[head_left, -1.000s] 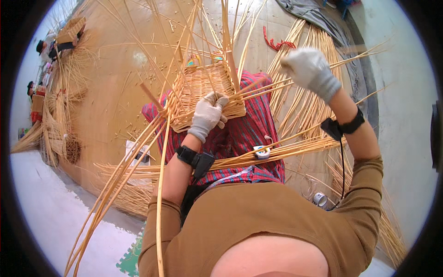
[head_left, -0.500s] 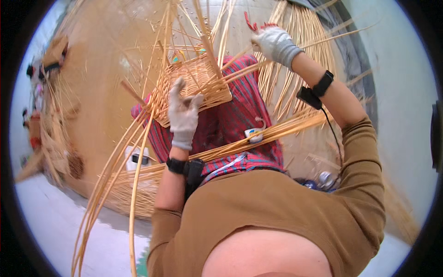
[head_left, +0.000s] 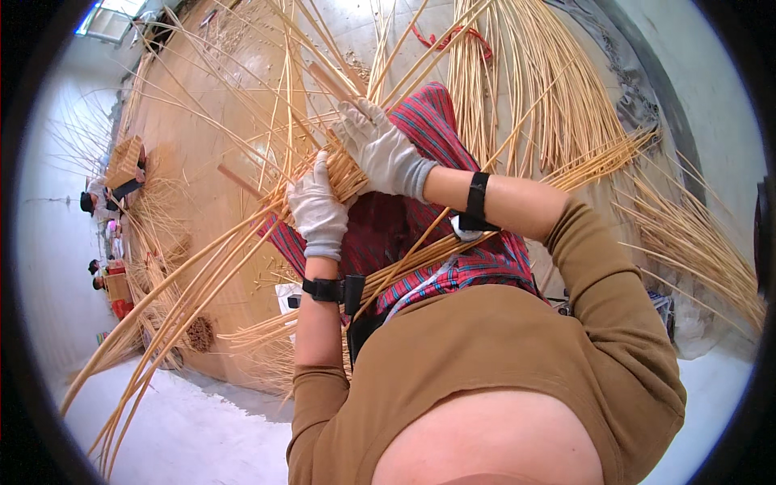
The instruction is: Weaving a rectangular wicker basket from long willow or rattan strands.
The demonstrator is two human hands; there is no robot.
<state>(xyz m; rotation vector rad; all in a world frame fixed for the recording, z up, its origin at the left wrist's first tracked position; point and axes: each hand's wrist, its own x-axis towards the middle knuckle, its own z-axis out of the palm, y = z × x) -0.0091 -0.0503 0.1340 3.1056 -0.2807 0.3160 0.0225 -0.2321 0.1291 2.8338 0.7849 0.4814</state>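
My left hand (head_left: 315,198), in a pale knit glove, is closed on the near left side of the woven wicker basket (head_left: 346,183), thumb upward. Above and right of it, my right hand (head_left: 380,145), gloved too, grips the basket's far right part, fingers over the woven canes and upright stakes. Both hands hide much of the weave. Long pale canes (head_left: 141,309) fan from the basket past my left arm and upward, with thicker stakes (head_left: 234,178) among them. The basket is over my lap of striped red and blue cloth (head_left: 428,105), where a loose cane bundle (head_left: 412,267) lies crosswise.
Large cane bundles (head_left: 533,73) with a red tie (head_left: 457,40) lie on the floor ahead right, more (head_left: 687,250) at my right side. Co-workers (head_left: 97,202) with baskets and cane sit along the left wall (head_left: 65,162). Grey sheeting (head_left: 634,109) runs by the right wall.
My right hand has come down and left from beside the basket onto it; my left hand has moved to its left side and closed. The view has shifted; the basket's interior is now mostly hidden.
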